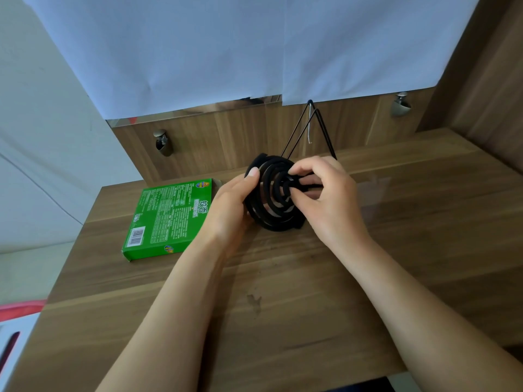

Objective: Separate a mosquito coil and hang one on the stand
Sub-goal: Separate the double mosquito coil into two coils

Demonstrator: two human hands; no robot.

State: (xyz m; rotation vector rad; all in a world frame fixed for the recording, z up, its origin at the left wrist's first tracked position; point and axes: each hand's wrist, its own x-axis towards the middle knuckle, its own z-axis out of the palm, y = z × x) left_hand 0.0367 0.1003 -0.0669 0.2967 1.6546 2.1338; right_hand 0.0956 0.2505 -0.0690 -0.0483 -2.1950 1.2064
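A black double mosquito coil (268, 213) is held a little above the wooden table, tilted toward me. My left hand (230, 206) grips its left rim, thumb on the outer ring. My right hand (325, 196) pinches the inner end of one spiral at the centre, which is lifted slightly out of the other. Gaps show between the rings. Right behind the coil stands the black wire stand (308, 131), a triangular frame with a thin silver hook hanging from its top. Its base is hidden by my hands.
A green mosquito coil box (169, 219) lies flat on the table (283, 306) left of my hands. A wooden back panel with two metal pegs (162, 142) rises behind, covered above by white paper. A wooden side wall stands on the right.
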